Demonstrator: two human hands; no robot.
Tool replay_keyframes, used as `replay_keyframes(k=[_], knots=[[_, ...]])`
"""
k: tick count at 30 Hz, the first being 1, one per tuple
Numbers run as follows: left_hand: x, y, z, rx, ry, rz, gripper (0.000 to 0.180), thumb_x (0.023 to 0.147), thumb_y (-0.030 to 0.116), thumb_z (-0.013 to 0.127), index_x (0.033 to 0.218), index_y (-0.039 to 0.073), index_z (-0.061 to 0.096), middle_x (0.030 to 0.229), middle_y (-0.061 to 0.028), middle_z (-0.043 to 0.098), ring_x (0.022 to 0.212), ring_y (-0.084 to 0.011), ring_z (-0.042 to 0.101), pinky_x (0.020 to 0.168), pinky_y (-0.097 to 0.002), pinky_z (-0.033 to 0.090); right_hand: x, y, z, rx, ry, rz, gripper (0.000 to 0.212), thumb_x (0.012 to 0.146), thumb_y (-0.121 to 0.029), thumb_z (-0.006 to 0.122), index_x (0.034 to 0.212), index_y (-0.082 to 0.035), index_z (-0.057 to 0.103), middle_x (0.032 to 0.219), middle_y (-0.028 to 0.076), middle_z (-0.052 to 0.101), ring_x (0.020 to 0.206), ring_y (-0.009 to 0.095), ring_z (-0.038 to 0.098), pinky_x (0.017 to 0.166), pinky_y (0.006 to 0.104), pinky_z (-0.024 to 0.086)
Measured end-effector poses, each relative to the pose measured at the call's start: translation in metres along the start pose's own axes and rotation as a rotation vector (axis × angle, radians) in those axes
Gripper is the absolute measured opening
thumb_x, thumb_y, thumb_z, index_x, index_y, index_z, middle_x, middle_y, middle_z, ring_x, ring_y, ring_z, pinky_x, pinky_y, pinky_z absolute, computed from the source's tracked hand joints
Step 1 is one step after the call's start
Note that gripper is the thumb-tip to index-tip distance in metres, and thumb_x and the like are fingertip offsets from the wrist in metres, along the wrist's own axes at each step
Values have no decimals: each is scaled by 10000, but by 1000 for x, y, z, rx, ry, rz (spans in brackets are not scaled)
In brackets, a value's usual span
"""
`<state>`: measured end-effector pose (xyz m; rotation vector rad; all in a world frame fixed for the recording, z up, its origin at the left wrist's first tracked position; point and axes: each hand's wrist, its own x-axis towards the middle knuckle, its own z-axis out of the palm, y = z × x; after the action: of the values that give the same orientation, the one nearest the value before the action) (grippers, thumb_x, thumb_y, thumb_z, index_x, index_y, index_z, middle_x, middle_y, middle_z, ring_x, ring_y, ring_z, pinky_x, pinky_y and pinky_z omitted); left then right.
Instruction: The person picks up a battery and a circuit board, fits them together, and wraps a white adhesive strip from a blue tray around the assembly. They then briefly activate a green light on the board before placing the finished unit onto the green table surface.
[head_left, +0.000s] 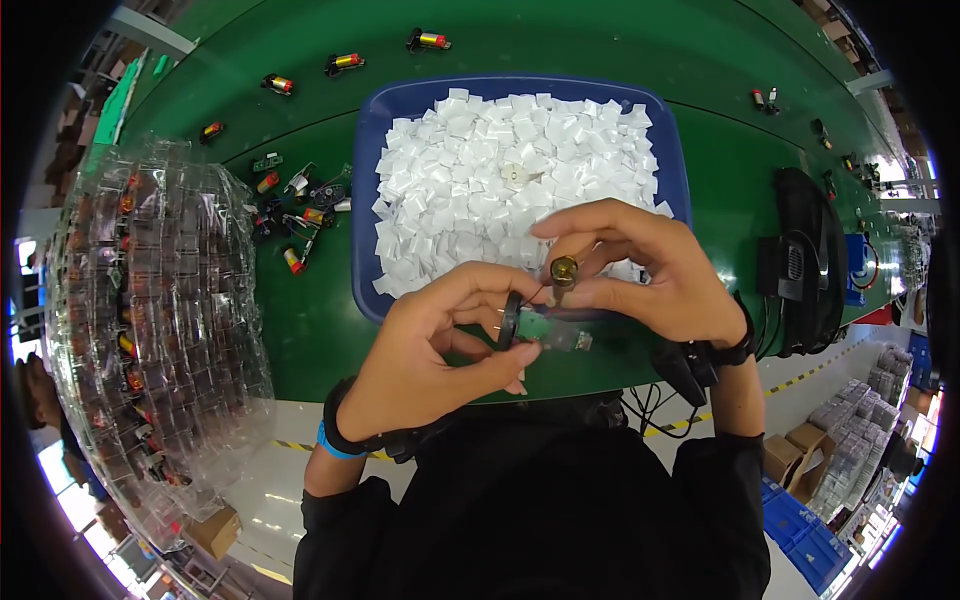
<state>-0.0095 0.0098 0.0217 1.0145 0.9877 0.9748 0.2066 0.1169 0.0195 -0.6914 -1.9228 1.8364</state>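
My left hand [425,350] is closed on a small circuit board assembly: a green board [533,326] with a black round end piece [509,318] and a metal connector at its other end. Pinched in my right hand [650,270] is a small gold cylinder [564,268], seen nearly end-on, right beside the board. Whether a wire joins the two I cannot tell. Both hands are over the near edge of a blue tray [366,200] heaped with small white square pieces [470,180]. One pale yellowish piece [516,175] lies on the heap.
On the green table [600,45], several red-and-gold cylinder assemblies [345,63] lie along the back, with more loose parts [310,215] left of the tray. A tall stack of clear plastic trays [160,330] stands far left. A black bag-like case [805,260] and cables are at right.
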Motion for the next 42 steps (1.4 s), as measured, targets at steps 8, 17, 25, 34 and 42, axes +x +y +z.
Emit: replay_keyframes(k=[8,17,25,34,42], knots=[[4,-4,-2,553,102,-65,368,803,-7,739,1148,1,613,938,-77,699,736,-120,664,653,-249,572,-2,-11,5,-606,-17,-197,268,751,-25,791,978,-8,649,912,75,662,814,218,606,717,345,502],[2,-6,3,533,169,93,395,803,-16,725,1177,0,601,917,-82,701,749,-127,673,652,-248,565,-7,-6,15,-487,85,-435,273,710,-28,814,947,-18,678,885,69,716,869,246,617,743,339,518],[-1,9,-10,-93,-28,-166,374,924,-45,571,1290,-30,496,1053,-120,643,869,-157,660,621,-278,593,-18,-1,35,-740,253,-635,204,695,-55,797,873,-38,700,953,78,718,931,256,665,700,350,549],[7,10,-6,-361,-17,-193,356,959,-32,513,1314,-29,483,1117,-117,612,835,-153,628,615,-277,607,-21,-18,49,-993,303,-612,227,690,6,811,881,-12,689,960,103,743,920,282,686,773,415,589],[8,-6,-10,-49,-96,-176,377,924,-88,522,1297,-35,495,1129,-111,607,892,-152,635,656,-288,618,-22,-10,53,-844,461,-482,267,658,52,814,882,-14,686,934,91,749,942,280,686,781,414,587]])
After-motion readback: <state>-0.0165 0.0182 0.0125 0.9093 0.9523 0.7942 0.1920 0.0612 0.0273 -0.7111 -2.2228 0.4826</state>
